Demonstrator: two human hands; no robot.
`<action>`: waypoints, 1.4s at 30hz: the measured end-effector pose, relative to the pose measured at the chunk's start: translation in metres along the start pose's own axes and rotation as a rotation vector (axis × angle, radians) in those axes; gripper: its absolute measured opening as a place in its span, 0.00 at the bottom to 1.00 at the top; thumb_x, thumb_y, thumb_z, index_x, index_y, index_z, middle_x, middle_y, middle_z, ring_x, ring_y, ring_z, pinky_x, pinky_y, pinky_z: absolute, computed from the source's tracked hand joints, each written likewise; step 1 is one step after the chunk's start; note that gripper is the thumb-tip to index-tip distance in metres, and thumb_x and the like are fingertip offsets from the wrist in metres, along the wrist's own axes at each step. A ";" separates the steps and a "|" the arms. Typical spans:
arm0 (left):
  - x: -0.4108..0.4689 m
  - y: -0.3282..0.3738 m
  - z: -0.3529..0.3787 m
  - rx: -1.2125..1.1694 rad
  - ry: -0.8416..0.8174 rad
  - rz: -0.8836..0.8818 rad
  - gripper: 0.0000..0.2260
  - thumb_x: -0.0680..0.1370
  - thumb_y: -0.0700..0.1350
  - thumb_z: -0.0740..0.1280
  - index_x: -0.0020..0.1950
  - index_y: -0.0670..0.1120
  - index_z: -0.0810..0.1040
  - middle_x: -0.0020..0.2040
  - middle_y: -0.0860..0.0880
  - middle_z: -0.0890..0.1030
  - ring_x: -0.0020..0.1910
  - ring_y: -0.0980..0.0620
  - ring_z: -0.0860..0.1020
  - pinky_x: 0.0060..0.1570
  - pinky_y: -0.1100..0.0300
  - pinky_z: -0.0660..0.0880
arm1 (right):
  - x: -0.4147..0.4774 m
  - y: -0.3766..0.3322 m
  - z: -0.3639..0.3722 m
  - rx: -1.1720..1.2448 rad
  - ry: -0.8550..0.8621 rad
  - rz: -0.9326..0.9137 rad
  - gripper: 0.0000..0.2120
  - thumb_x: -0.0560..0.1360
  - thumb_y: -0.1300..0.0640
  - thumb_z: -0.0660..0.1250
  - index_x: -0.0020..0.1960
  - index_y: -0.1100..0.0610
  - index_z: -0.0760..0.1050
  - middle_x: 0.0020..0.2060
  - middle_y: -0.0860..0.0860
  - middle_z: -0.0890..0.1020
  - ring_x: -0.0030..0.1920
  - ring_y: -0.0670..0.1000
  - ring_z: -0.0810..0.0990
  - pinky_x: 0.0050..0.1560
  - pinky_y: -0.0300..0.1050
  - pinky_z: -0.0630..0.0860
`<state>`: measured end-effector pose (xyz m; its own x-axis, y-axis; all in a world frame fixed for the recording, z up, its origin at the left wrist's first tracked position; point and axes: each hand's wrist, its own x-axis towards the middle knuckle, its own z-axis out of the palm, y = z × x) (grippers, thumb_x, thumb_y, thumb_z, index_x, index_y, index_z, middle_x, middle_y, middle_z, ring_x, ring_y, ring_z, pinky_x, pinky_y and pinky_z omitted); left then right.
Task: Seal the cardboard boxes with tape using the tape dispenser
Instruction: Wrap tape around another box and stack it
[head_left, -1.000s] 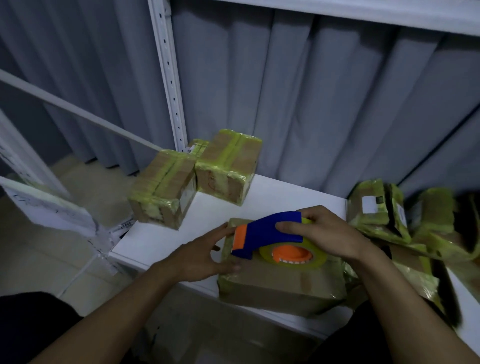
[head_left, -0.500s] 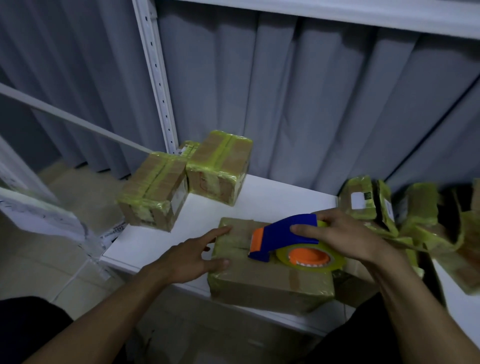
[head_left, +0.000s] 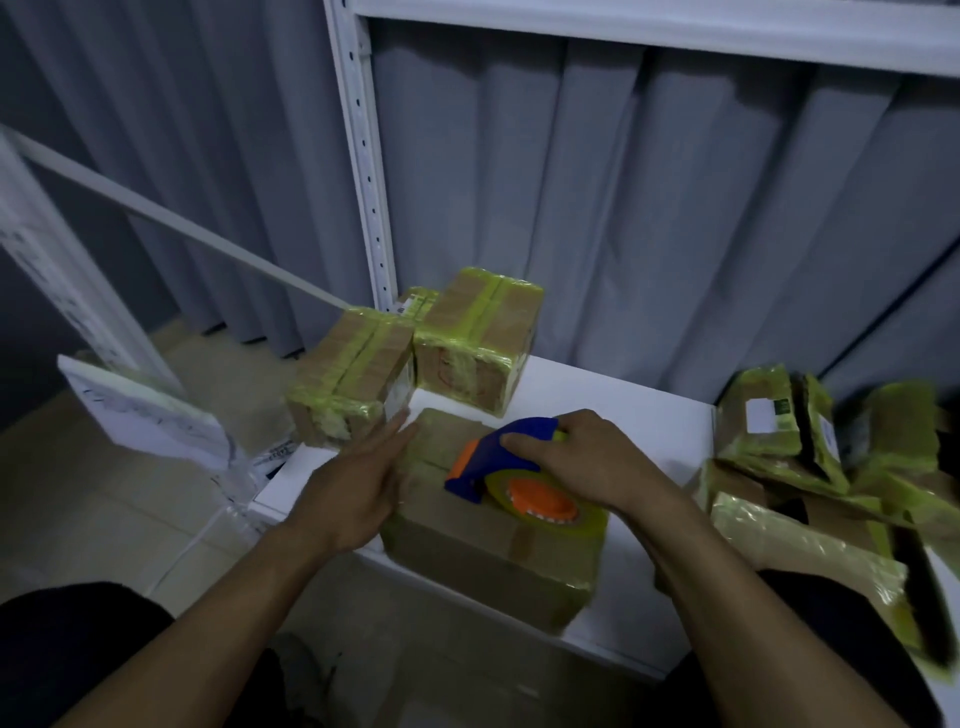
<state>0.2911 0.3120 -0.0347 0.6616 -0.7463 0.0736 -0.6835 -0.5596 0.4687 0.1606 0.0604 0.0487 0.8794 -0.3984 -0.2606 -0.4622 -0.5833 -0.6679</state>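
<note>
A brown cardboard box (head_left: 488, 566) lies on the white shelf (head_left: 613, 410) in front of me, overhanging its front edge. On its top sits a blue and orange tape dispenser (head_left: 511, 475) with a roll of yellowish tape. My right hand (head_left: 597, 462) grips the dispenser from above. My left hand (head_left: 358, 488) rests with straight fingers against the box's left top edge.
Two boxes wrapped in yellowish tape, one (head_left: 350, 379) overhanging the shelf's left end and one (head_left: 480, 343) behind it, stand at the back left. A heap of taped parcels (head_left: 810, 457) fills the right side. A white perforated upright (head_left: 363, 156) rises behind, with grey curtains beyond.
The dispenser has travelled toward me along the box top with my right hand. My left hand lifted off the top and slid to the box's left edge. The view tilted upward.
</note>
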 end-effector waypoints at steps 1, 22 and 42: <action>-0.001 0.004 0.003 -0.010 0.036 0.019 0.23 0.83 0.58 0.52 0.78 0.67 0.51 0.77 0.67 0.49 0.78 0.61 0.47 0.73 0.55 0.63 | 0.000 -0.001 0.000 -0.003 -0.004 0.004 0.30 0.68 0.26 0.68 0.47 0.53 0.82 0.39 0.49 0.85 0.40 0.47 0.83 0.40 0.47 0.78; -0.008 0.033 0.015 0.267 -0.120 -0.019 0.47 0.69 0.81 0.53 0.80 0.60 0.43 0.77 0.68 0.38 0.75 0.68 0.34 0.69 0.60 0.65 | -0.029 0.012 -0.035 0.148 0.007 -0.003 0.19 0.75 0.36 0.71 0.35 0.50 0.81 0.27 0.41 0.81 0.29 0.40 0.79 0.35 0.38 0.70; 0.015 0.004 0.013 0.224 -0.146 0.175 0.47 0.71 0.80 0.52 0.81 0.55 0.47 0.81 0.57 0.46 0.79 0.57 0.39 0.78 0.48 0.38 | -0.007 0.002 0.001 0.083 0.048 0.009 0.24 0.75 0.33 0.68 0.40 0.55 0.78 0.42 0.58 0.82 0.38 0.51 0.79 0.38 0.46 0.71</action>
<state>0.2943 0.2937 -0.0428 0.4876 -0.8731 0.0016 -0.8449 -0.4714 0.2530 0.1541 0.0628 0.0489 0.8678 -0.4382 -0.2344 -0.4573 -0.5195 -0.7218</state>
